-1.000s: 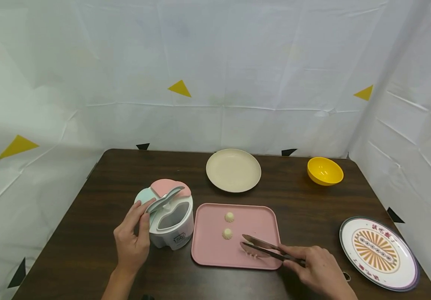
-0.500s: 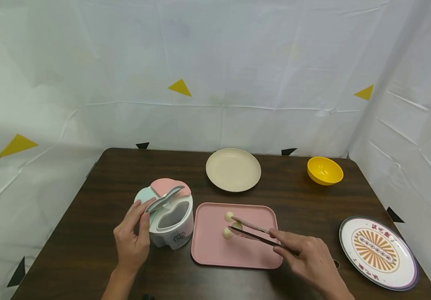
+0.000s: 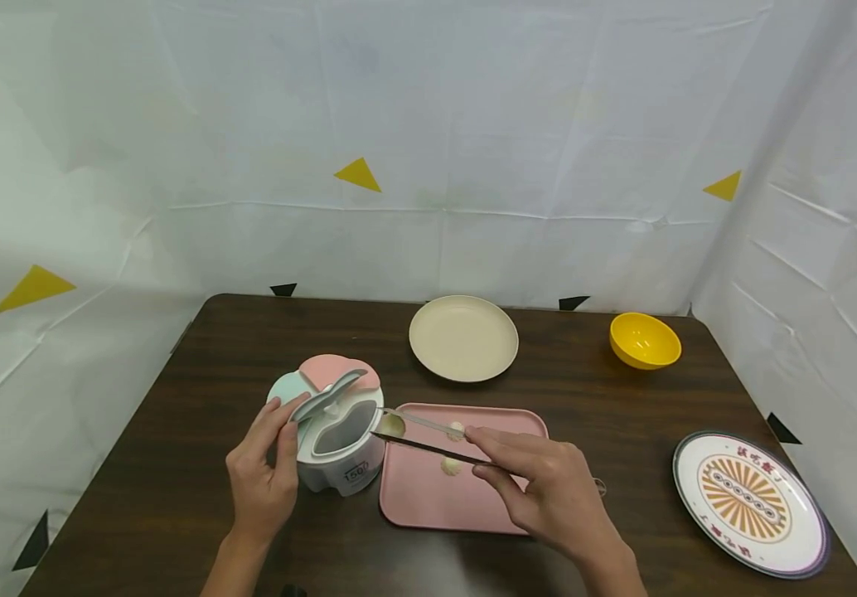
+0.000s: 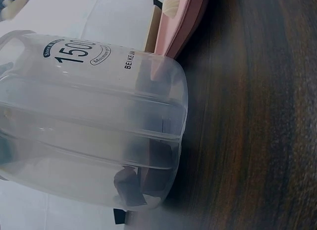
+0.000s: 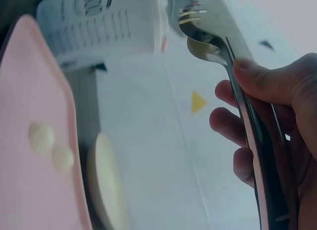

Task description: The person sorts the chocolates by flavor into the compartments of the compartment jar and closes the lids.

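In the head view my left hand [image 3: 263, 473] holds up the grey lid [image 3: 327, 398] of a round compartmented storage box [image 3: 350, 468], whose near compartment stands uncovered. My right hand [image 3: 548, 481] grips metal tongs [image 3: 428, 448], their tips at the box's right rim. The right wrist view shows the tongs [image 5: 247, 106] with a toothed tip and a rounded tip. A rounded, pale greenish shape [image 3: 393, 426] shows at the tips; I cannot tell if it is a gripped piece. Two small whitish ridged pieces [image 3: 451, 466] lie on the pink tray [image 3: 436, 506].
Behind the tray lies a cream plate [image 3: 463, 338]. A yellow bowl [image 3: 645, 341] stands at the back right, and a patterned plate [image 3: 751, 504] near the right edge. Through the box's clear wall [image 4: 94, 111], dark pieces [image 4: 130, 186] show at the bottom.
My right hand has carried the tongs left across the tray, from its right part to the box's rim. My left hand and the raised lid stay in place.
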Available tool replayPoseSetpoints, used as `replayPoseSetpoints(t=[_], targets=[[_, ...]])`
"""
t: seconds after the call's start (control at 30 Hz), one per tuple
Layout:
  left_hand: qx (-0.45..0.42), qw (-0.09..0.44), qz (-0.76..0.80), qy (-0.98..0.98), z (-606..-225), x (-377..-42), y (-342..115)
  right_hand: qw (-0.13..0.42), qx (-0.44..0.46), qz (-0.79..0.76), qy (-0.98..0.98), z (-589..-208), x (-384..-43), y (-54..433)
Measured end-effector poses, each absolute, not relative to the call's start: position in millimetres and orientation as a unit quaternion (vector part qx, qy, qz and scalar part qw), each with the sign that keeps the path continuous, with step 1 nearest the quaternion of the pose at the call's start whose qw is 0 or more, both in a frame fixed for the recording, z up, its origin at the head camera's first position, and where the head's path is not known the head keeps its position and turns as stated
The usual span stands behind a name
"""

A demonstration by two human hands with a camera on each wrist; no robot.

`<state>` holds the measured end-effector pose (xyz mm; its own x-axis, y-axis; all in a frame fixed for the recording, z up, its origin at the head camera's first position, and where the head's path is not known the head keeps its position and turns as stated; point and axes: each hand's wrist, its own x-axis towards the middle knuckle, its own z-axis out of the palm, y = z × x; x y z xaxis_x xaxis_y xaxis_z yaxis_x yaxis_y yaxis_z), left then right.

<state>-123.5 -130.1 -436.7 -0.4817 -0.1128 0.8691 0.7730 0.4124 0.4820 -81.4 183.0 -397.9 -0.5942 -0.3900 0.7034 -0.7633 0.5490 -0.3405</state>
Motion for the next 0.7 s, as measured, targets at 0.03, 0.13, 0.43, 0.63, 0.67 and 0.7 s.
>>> replayPoseSetpoints(t=[0.03, 0.13, 0.43, 0.63, 0.67, 0.7], targets=[[-0.233, 0.453, -0.489, -0.708, -436.6, -123.5, -129.9, 0.288, 0.352, 0.326, -0.829, -396.5, -82.7, 178.4], [-0.234, 0.452, -0.49, -0.708, -436.5, -123.7, -129.5, 0.289, 0.363, 0.328, -0.823, -394.5, -87.4, 166.5], [-0.239, 0.454, -0.492, -0.703, -436.1, -124.3, -129.3, 0.29, 0.364, 0.297, -0.834, -400.1, -97.3, 147.3], [-0.237, 0.453, -0.491, -0.705, -436.4, -123.7, -129.6, 0.266, 0.36, 0.292, -0.845, -402.2, -99.5, 143.8], [-0.236, 0.453, -0.491, -0.705, -436.6, -123.6, -129.7, 0.26, 0.359, 0.292, -0.848, -402.0, -99.8, 143.5], [-0.236, 0.453, -0.491, -0.706, -437.0, -123.7, -129.9, 0.257, 0.359, 0.292, -0.848, -401.8, -100.1, 143.2]])
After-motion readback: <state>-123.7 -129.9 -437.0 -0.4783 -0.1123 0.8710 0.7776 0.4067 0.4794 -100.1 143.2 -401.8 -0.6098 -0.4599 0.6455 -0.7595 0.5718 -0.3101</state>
